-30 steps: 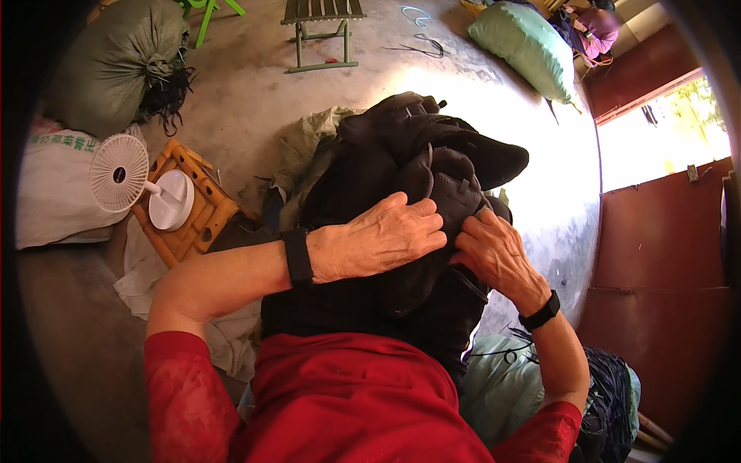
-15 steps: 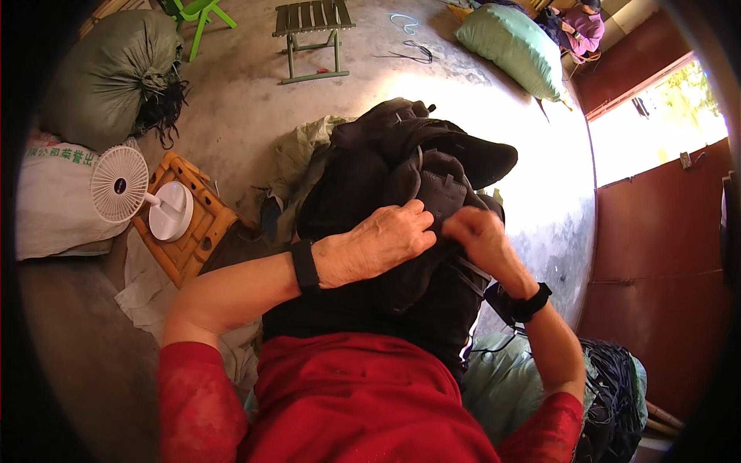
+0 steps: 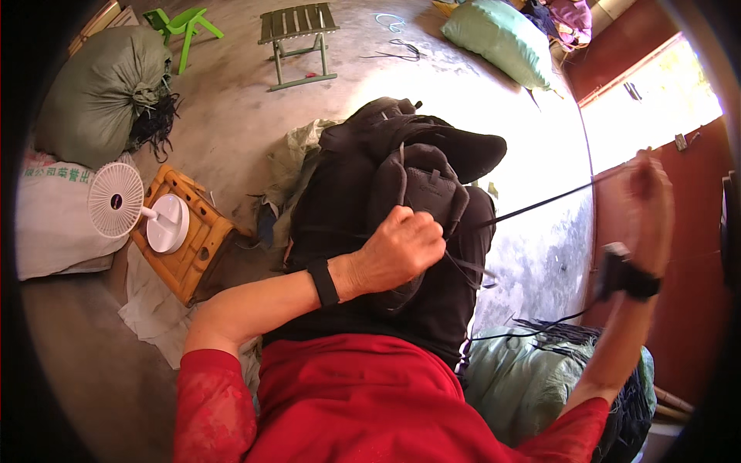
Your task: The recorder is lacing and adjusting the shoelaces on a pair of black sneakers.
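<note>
Left hand (image 3: 401,251) clenched on a dark shoe (image 3: 421,193), pinning it against the black garment pile (image 3: 347,201) on the lap. Right hand (image 3: 647,204), blurred, raised well off to the right, gripping a black lace (image 3: 540,204) stretched taut from the shoe. Just left of the pile, a small white fan (image 3: 123,204) standing on a yellow stool (image 3: 193,247).

There is a single view, from a camera worn on the person's head, facing steeply down over the red-sleeved chest. It sits close above the lap and the dark bag (image 3: 409,193), and its fisheye bends the concrete floor (image 3: 231,116) and red door (image 3: 695,255) toward the rim.
</note>
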The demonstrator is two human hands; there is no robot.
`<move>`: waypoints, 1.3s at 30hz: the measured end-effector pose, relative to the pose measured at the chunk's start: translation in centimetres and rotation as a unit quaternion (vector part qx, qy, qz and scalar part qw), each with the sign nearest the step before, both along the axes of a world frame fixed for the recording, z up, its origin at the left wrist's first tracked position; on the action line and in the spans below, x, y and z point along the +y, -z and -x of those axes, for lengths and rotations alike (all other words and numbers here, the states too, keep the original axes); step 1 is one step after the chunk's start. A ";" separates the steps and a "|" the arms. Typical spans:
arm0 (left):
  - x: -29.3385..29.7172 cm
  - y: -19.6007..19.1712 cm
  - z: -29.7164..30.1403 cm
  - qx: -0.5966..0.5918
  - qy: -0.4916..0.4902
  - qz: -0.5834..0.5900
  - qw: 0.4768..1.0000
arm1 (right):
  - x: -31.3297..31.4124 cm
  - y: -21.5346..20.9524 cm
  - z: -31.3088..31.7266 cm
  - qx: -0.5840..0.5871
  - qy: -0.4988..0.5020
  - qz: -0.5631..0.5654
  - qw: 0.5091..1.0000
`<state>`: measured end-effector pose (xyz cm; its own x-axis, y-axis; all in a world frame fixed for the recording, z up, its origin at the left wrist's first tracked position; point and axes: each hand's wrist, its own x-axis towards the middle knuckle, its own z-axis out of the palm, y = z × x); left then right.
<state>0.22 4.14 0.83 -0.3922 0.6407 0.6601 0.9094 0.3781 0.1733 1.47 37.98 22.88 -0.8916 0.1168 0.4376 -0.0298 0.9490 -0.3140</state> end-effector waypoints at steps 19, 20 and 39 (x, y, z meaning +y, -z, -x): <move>0.4 -1.4 0.5 -0.308 0.124 -0.129 0.934 | -9.7 15.7 -3.9 -0.355 -0.129 0.502 0.778; 0.6 -1.3 0.8 -0.318 0.122 -0.131 0.931 | -9.9 15.8 -3.8 -0.378 -0.139 0.488 0.775; 1.7 0.2 -0.9 -0.159 0.061 -0.009 0.985 | -6.6 8.1 -1.2 0.003 -0.048 0.686 0.726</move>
